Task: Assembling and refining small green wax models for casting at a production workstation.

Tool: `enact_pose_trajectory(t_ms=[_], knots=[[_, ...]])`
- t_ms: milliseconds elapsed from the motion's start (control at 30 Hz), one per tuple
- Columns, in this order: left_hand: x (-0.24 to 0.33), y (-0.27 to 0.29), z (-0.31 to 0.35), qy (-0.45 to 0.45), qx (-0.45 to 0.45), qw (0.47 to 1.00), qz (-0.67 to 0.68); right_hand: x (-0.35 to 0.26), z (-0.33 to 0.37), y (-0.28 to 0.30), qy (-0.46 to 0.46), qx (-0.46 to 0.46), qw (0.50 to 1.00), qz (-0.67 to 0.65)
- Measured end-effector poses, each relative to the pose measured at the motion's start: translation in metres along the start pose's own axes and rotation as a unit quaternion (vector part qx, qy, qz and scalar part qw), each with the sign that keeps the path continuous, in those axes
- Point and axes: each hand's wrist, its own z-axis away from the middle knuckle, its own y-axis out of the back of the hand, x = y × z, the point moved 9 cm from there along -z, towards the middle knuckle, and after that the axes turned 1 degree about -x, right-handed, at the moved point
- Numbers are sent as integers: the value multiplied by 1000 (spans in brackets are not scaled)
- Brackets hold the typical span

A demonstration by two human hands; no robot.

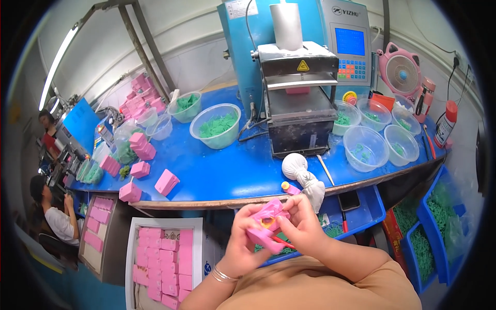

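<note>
Your left fingers [249, 210] and right fingers [292, 205] grip the soft-looking pink block [272, 211] just in front of the blue flat-topped bench [212, 175]; step seems to be working its yellow-tinged opening [267, 222], next move likely calling for steady thumb pressure.

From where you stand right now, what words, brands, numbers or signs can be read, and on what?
I won't copy out words, brands or numbers; here is where they stand.
Panel: dark lettering above the screen.
Screen: print too small.
Keys: too small.
Press: yellow warning triangle.
Housing: white label, too small.
Spray can: print blurred.
Pink piece, held: none readable.
</note>
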Motion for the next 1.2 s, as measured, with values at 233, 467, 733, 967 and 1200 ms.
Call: enact_pose_trajectory(t_ms=[233, 467, 733, 967, 1200], knots=[[-36, -16, 23, 302, -92, 912, 263, -57, 4, -42, 168, -310, 859, 371], [-46, -51, 48, 368, -227, 783, 448, -81, 16, -52, 307, -257, 787, 470], [-66, 23, 10, 258, 177, 787, 532, -32, 48, -59, 352, -276, 706, 550], [-48, 6, 24, 288, 163, 907, 260, -56, 4, -46, 318, -161, 798, 486], [-48, 5, 18, 233, 117, 859, 440, -36, 10, -42, 296, -149, 851, 407]])
